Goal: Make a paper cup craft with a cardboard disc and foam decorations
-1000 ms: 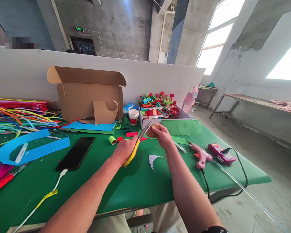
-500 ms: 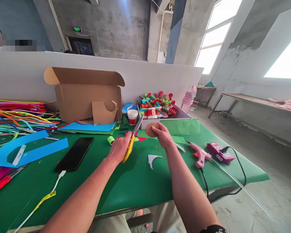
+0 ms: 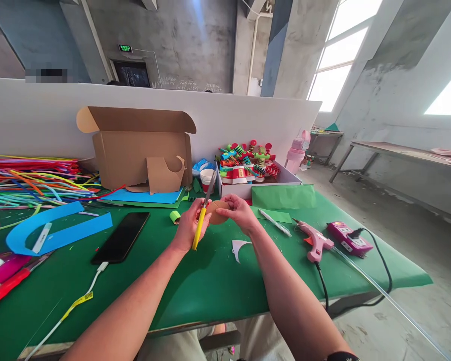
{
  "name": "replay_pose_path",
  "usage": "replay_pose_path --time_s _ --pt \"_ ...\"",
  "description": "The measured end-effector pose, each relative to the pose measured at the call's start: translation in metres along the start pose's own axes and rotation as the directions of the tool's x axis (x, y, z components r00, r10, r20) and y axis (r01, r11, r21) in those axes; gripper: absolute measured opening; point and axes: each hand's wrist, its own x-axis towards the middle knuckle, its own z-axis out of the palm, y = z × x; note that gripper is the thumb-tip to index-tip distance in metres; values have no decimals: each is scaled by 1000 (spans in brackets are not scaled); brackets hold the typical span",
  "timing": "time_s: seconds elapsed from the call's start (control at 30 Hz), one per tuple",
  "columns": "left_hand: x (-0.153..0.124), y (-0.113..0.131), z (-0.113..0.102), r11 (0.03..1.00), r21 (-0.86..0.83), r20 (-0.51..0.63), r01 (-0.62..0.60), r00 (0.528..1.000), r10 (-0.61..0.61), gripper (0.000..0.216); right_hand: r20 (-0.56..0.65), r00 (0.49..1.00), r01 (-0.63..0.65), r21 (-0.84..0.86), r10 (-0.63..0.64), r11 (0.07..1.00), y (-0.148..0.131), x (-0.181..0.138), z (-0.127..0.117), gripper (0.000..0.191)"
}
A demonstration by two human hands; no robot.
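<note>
Yellow-handled scissors (image 3: 199, 228) are in my left hand (image 3: 188, 225), blades pointing up and away. My right hand (image 3: 240, 213) pinches a round brown cardboard disc (image 3: 218, 212) by its right side. The disc's left edge meets the fingers of my left hand, so both hands are at it. Below them on the green table (image 3: 210, 286) lies a curved white paper scrap (image 3: 240, 248). A light green paper roll (image 3: 175, 216) sits left of my left hand. Behind the scissors stands a paper cup (image 3: 207, 179), partly hidden by the blades.
A black phone (image 3: 121, 237) on a cable and a blue paper strip (image 3: 71, 235) lie left. The pink glue gun (image 3: 315, 238) and purple power strip (image 3: 349, 237) are right. Behind stand a cardboard box (image 3: 143, 155) and a white box (image 3: 236, 190) of paper-cup figures.
My right hand has brought the cardboard disc left to my left hand, whose fingers now touch it. The scissors have turned more upright. The view has shifted slightly.
</note>
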Motion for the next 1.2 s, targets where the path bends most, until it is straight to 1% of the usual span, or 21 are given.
replay_pose_path --time_s 0.1,0.17,0.27,0.4,0.5,0.57,0.63,0.7,0.73,0.77,0.87,0.93,1.03,1.1,1.2 --pt "2 -1 0 998 -46 -127 48 991 -53 31 34 999 -28 48 27 998 0 0 -1 43" --pt "4 -1 -2 993 -77 -149 86 984 -96 33 32 999 -29 59 27 998 0 0 -3 39" --pt "5 -2 -5 989 -88 -122 118 984 -128 33 -12 1000 -11 54 12 998 1 0 -5 35" --pt "5 -6 -4 988 -91 -104 128 985 -138 34 -48 999 -6 54 8 999 -1 0 -6 34" --pt "4 -9 -1 985 -115 -71 125 989 -134 35 -86 996 5 125 6 992 -3 -1 -3 33" --pt "2 -8 1 987 -109 -20 115 993 -118 33 -106 994 11 186 9 982 -3 -1 -1 34" --pt "-1 -6 3 995 -57 71 79 995 -75 27 -123 992 17 219 11 976 -4 -1 0 36" --pt "-3 -4 3 1000 16 164 17 986 -19 21 -149 989 26 215 7 976 -6 -1 -1 37" --pt "-3 -3 3 999 53 191 -7 982 -3 20 -167 986 34 206 0 978 -6 -1 -2 36" --pt "-3 -3 3 996 88 201 -20 980 2 21 -184 983 44 198 -7 979 -7 -1 -4 35" --pt "-2 -4 1 973 229 182 -17 983 -26 28 -226 974 71 182 -29 981 -9 1 -11 34" --pt "-1 -6 -1 923 382 187 -39 982 -36 31 -251 967 90 182 -42 979 -9 2 -15 36" --pt "-1 -5 -4 792 598 254 -121 966 -44 32 -278 959 108 200 -49 974 -8 2 -18 37" --pt "-2 -2 -4 718 672 306 -182 951 -46 29 -287 957 103 221 -36 970 -9 3 -18 37" --pt "-3 2 -4 656 720 335 -224 941 -46 25 -279 960 87 247 -15 965 -10 3 -18 39"
